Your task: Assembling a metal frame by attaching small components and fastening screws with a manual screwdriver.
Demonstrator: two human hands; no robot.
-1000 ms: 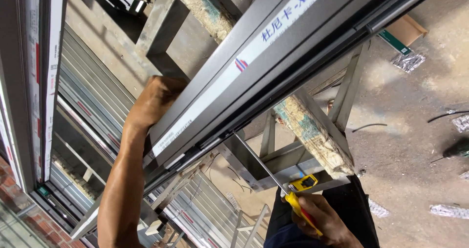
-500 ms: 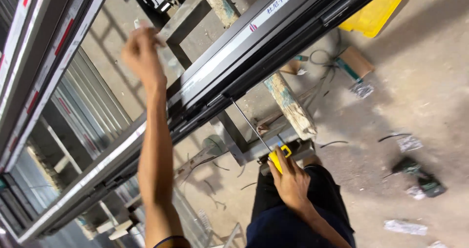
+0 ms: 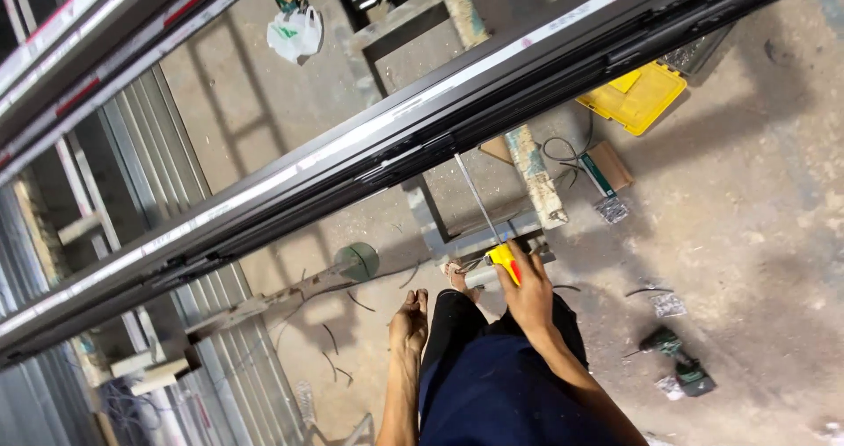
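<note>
A long dark aluminium frame profile (image 3: 413, 138) with a white protective strip runs diagonally across the view. My right hand (image 3: 527, 292) grips a yellow screwdriver (image 3: 504, 257) whose thin metal shaft (image 3: 475, 195) reaches up to the underside of the profile. My left hand (image 3: 409, 323) hangs down beside my dark trousers (image 3: 492, 384), fingers loosely together, holding nothing. It is well below the profile and touches nothing.
Below are a concrete floor, a metal stand (image 3: 440, 226) with a foam-wrapped bar (image 3: 536, 169), a yellow case (image 3: 637, 94), a green cordless drill (image 3: 681, 371), a white plastic bag (image 3: 294, 35), a cardboard box (image 3: 607, 165) and stacked metal profiles (image 3: 88, 42) at left.
My left hand has let go of the profile and dropped to my side. The view has tilted down to the floor. My right hand still holds the screwdriver against the profile.
</note>
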